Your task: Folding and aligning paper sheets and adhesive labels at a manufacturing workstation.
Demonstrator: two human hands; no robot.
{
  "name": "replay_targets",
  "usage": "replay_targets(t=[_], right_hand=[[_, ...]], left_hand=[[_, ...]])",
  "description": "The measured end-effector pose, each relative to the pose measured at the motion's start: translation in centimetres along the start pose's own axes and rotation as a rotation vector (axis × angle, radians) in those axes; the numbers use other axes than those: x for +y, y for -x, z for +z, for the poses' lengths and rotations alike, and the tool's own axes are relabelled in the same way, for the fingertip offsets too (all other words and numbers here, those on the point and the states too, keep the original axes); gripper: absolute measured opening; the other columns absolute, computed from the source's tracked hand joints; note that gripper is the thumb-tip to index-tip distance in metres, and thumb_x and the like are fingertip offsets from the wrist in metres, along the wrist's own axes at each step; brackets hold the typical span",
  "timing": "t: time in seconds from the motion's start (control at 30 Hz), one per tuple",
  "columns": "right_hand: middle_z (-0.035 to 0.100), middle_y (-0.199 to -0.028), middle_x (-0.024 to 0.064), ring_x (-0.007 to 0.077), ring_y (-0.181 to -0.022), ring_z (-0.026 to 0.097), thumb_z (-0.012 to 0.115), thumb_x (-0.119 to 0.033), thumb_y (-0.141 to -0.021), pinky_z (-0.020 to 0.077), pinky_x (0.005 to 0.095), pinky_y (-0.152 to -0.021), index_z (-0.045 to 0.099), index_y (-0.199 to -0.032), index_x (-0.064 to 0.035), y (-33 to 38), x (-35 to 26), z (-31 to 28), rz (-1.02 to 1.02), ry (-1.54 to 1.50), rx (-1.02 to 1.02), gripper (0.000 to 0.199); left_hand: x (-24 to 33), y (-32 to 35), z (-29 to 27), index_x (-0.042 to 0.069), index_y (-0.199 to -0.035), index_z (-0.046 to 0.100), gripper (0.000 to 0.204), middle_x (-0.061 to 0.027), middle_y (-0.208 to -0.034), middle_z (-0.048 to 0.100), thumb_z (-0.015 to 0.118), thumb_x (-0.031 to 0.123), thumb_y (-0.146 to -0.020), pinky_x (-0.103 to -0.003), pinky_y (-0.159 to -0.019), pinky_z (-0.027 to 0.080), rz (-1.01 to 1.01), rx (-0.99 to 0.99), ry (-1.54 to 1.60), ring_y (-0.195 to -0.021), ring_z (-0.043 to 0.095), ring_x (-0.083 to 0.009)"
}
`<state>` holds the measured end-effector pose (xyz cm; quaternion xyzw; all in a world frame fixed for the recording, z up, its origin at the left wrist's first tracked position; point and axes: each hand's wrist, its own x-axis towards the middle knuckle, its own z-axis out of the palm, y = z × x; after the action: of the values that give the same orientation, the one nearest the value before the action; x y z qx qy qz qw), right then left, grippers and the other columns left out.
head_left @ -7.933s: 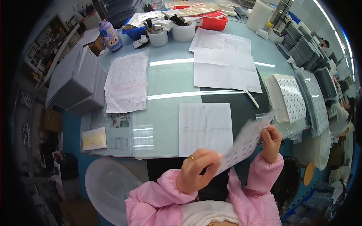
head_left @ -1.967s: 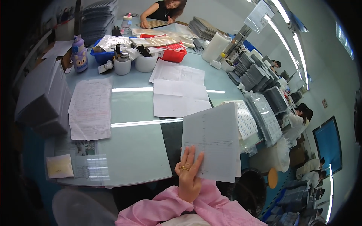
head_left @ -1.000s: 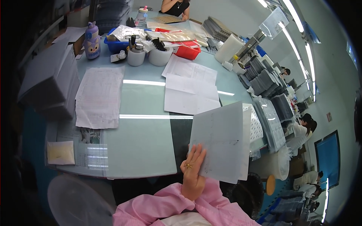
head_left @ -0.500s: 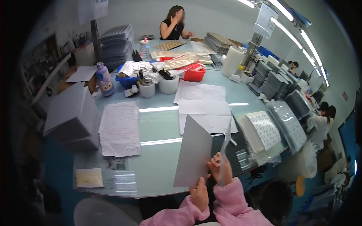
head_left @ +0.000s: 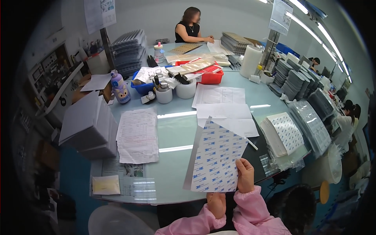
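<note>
I hold a white sheet with a repeating blue print (head_left: 216, 158) upright over the near edge of the glass table (head_left: 176, 129). My right hand (head_left: 245, 176) grips its lower right edge, thumb on the printed face. My left hand (head_left: 216, 204) pinches the bottom edge from below, mostly hidden behind the sheet. Both arms wear pink sleeves. A thin grey layer shows along the sheet's left edge.
Paper sheets (head_left: 138, 135) lie left of centre, more papers (head_left: 225, 109) behind the held sheet. A stack of printed sheets (head_left: 282, 133) sits right. Grey boxes (head_left: 87, 125), white cups (head_left: 186, 89), a red tray (head_left: 207, 74). A person (head_left: 191, 27) sits at the far side.
The view has lifted from the tabletop toward the far side. The sheet, earlier held plain side toward me by one hand, now shows its printed side with both hands on it.
</note>
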<state>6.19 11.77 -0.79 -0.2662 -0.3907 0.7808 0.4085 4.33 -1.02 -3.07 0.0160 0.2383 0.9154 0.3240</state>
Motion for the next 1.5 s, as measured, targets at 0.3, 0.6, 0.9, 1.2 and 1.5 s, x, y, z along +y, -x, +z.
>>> replay_targets(t=[0.3, 0.6, 0.9, 1.2, 1.5], right_hand=[[0.071, -0.093, 0.0098, 0.0134, -0.077, 0.068, 0.063, -0.008, -0.097, 0.0568, 0.0247, -0.072, 0.065, -0.104, 0.0031, 0.1, -0.4, 0.3, 0.006, 0.051, 0.003, 0.014], [0.071, -0.094, 0.0095, 0.0130, -0.078, 0.068, 0.063, -0.007, -0.097, 0.0557, 0.0245, -0.072, 0.065, -0.105, 0.0034, -0.2, -0.2, -0.8, -0.013, 0.069, 0.016, 0.014], [0.072, -0.096, 0.0093, 0.0137, -0.082, 0.069, 0.061, -0.010, -0.098, 0.0563, 0.0255, -0.074, 0.064, -0.104, -0.0005, -1.4, -1.1, -4.1, -0.030, 0.054, 0.058, 0.012], [0.069, -0.110, 0.0119, 0.0212, -0.095, 0.070, 0.049, -0.015, -0.104, 0.0585, 0.0380, -0.088, 0.056, -0.119, -0.0007, -2.3, -0.4, -6.1, 0.196, -0.162, -0.031, 0.023], [0.069, -0.115, 0.0081, 0.0176, -0.103, 0.068, 0.048, -0.017, -0.105, 0.0517, 0.0522, -0.102, 0.057, -0.119, -0.0032, -2.9, -2.5, -7.2, 0.138, -0.228, -0.177, 0.022]], left_hand=[[-0.1, 0.0, -0.1, 0.008, -0.140, 0.047, 0.037, -0.0092, -0.138, 0.054, 0.049, 0.014, -0.103, -0.042, -0.106, 0.044, -0.009, 0.020, -0.040, -0.126, 0.052, -0.0246], [0.3, 0.3, 0.3, 0.008, -0.143, 0.043, 0.041, -0.0109, -0.140, 0.052, 0.050, 0.015, -0.102, -0.045, -0.107, 0.043, -0.054, 0.067, -0.024, -0.128, 0.052, -0.0281], [0.0, 0.9, 0.4, 0.005, -0.147, 0.035, 0.045, -0.0119, -0.145, 0.047, 0.046, 0.019, -0.106, -0.045, -0.110, 0.040, -0.181, 0.104, 0.145, -0.131, 0.048, -0.0291], [-0.6, 1.6, 0.4, 0.002, -0.145, 0.035, 0.044, -0.0139, -0.142, 0.050, 0.040, 0.025, -0.108, -0.046, -0.109, 0.043, -0.323, 0.103, 0.137, -0.128, 0.051, -0.0300], [-0.2, 0.7, 1.2, 0.003, -0.147, 0.032, 0.049, -0.0181, -0.147, 0.046, 0.023, 0.034, -0.110, -0.046, -0.114, 0.039, -0.726, -0.028, 0.063, -0.137, 0.045, -0.0332]])
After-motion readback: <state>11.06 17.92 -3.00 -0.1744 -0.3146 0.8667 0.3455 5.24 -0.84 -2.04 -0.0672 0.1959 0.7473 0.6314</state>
